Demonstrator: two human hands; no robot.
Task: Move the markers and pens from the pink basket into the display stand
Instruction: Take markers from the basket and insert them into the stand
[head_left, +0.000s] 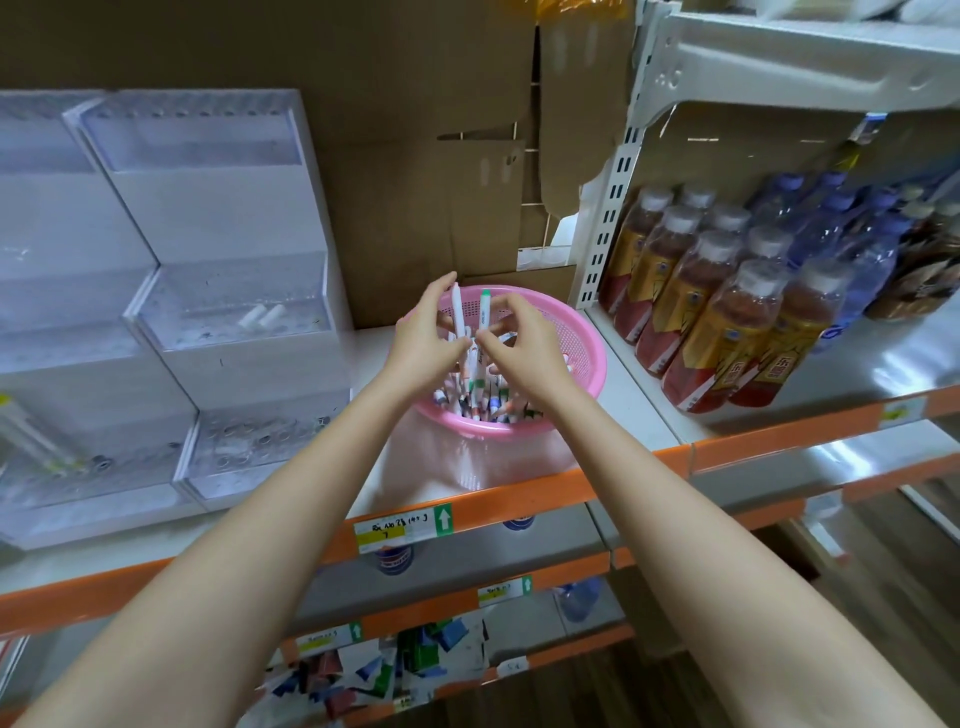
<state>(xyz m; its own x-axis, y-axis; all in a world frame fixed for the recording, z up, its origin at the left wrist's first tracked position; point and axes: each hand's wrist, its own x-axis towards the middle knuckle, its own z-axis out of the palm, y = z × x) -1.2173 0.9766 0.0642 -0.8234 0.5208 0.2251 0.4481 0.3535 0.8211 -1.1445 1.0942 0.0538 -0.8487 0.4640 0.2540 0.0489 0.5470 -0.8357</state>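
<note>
A: What do our hands hide?
B: Our left hand (421, 340) covers the lower barrel of the pen (457, 306) it grips; our right hand (524, 345) covers that of the green marker (485, 309) it pinches. Both mask most markers (475, 402) in the basket (592, 358).
A: And cut off?
B: The stand (218, 312) at the left edge, bottles (727, 322) at the right. We can't read the small shelf label (400, 527).

Shelf (635, 410): basket (593, 338), bottles (727, 312), seemingly acrylic stand (249, 364)

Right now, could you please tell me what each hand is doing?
Left hand: holding a white pen upright.
Right hand: pinching a green-capped marker.
</note>
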